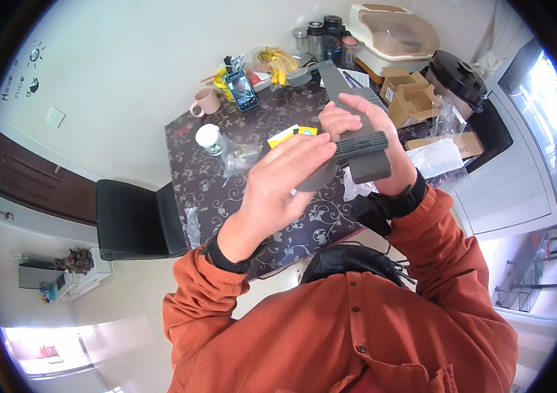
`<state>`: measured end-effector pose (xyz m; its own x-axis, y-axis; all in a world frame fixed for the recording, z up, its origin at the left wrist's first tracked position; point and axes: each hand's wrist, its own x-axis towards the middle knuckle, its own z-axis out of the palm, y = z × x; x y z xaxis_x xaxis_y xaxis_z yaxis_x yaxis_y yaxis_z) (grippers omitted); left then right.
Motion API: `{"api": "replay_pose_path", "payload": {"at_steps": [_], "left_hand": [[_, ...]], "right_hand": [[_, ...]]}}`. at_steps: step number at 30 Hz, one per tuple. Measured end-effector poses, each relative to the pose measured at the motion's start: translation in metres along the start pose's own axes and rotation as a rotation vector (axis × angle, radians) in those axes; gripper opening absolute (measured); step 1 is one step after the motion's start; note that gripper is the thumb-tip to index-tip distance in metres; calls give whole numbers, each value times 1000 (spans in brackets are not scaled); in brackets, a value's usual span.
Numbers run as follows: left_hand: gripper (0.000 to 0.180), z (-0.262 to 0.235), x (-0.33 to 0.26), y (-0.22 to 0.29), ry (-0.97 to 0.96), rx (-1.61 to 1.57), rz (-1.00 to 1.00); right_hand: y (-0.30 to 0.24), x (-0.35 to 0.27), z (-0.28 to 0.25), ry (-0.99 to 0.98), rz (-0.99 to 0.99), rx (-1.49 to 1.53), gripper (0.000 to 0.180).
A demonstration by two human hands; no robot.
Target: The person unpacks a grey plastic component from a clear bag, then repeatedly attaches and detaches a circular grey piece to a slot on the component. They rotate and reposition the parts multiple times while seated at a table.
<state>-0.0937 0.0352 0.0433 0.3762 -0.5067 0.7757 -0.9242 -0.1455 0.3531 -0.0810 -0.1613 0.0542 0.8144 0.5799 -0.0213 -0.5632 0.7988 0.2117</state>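
Observation:
Both of my hands hold a dark grey plastic stand-like piece (370, 169) above the table (318, 223). It has a long flat arm, a short ribbed crosspiece and a rounded plate; its exact kind I cannot make out. My right hand (393, 147) wraps round the long body from the right, with thumb and fingers bent over it. My left hand (278, 173) reaches in from the left, its fingertips at the ribbed end and the rounded plate under its palm. The left thumb is partly hidden. Beyond the fingers lies a yellow and white packet (291, 135).
A lidded white cup (209, 137), clear plastic bag (239, 157), pink mug (206, 101) and upright phone (242, 92) stand left. Bananas (281, 65) and bottles (332, 39) line the back. Opened cardboard boxes (413, 105) and a black-lidded pot (455, 82) are right; a black chair (137, 219) is left.

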Motion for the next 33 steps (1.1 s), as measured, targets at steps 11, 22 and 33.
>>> {"api": "replay_pose_path", "payload": {"at_steps": [11, 22, 33], "left_hand": [[53, 5, 0, -10, 32, 51, -5], [53, 0, -11, 10, 58, 272, -50], [46, 1, -18, 2, 56, 296, -44]], "right_hand": [[10, -8, 5, -55, 56, 0, 10], [-16, 4, 1, 13, -64, -124, 11], [-9, 5, -5, 2, -25, -136, 8]]}}
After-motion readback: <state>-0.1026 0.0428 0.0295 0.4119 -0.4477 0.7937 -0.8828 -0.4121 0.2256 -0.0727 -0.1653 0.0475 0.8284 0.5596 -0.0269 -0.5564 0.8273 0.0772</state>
